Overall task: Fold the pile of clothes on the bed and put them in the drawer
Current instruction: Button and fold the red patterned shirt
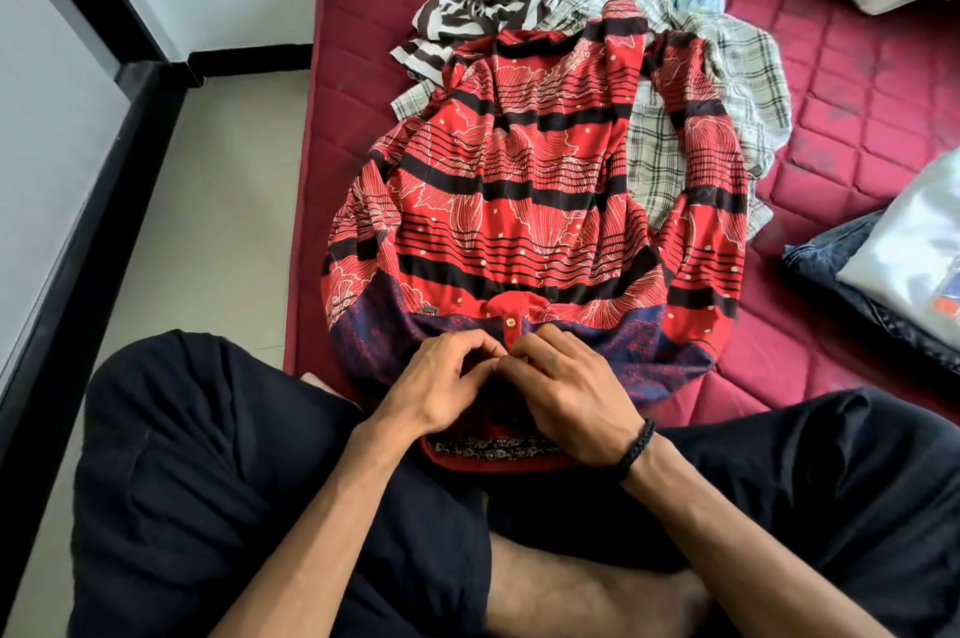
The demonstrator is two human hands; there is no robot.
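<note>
The red patterned shirt (519, 180) is lying spread on the bed (857, 81), collar end in the person's lap, partly covering the pile of clothes (675, 40). Both the left hand (447, 383) and right hand (571, 398) are pinching its button placket with curled fingers (485, 351). The cloth is looking light, limp and crease-prone, so it is probably best held at shoulders or hem.

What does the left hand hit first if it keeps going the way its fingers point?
The left hand points right, toward the red button placket of the red patterned shirt. Just past that lies the right hand, whose fingertips nearly meet it. So probably the placket, then the right hand's fingers; depth is unclear.
</note>
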